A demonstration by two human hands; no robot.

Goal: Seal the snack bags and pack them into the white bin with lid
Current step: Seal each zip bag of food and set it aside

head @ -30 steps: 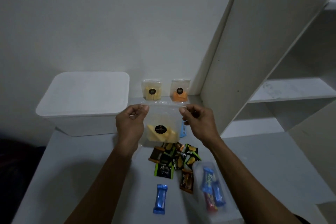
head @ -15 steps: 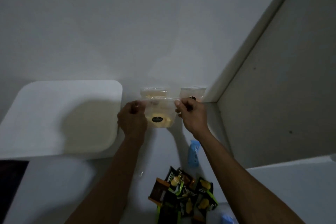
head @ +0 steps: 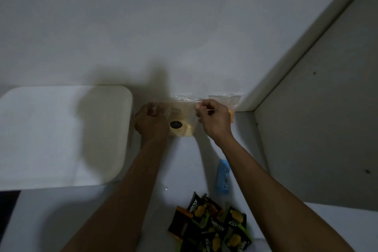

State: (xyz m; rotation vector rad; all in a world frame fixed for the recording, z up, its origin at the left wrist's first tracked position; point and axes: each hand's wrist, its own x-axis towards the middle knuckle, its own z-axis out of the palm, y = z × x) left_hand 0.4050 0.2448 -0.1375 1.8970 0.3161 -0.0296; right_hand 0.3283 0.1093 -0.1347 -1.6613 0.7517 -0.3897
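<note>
Nearest the camera, a heap of small dark snack packets with green and orange print [head: 210, 225] lies on the pale grey table [head: 51, 217]; their number cannot be told, since they overlap and run off the frame. Just beyond them lies one light blue wrapped bar [head: 223, 178], which now shows further from the bottom edge than half a second ago, as the view has closed in. Beyond it, two hands hold one clear plastic snack bag with yellow pieces and a dark oval label [head: 180, 122]. The left hand [head: 151, 122] is curled round the bag's left side, and the right hand [head: 214, 116] pinches its top right corner; the bag sits lower than before. To the left, the white rectangular bin with its lid on [head: 61, 135] stands closed. Against the wall [head: 184, 26] behind stand two more clear bags, one behind the held bag [head: 182, 98], one with orange contents [head: 229, 98].
</note>
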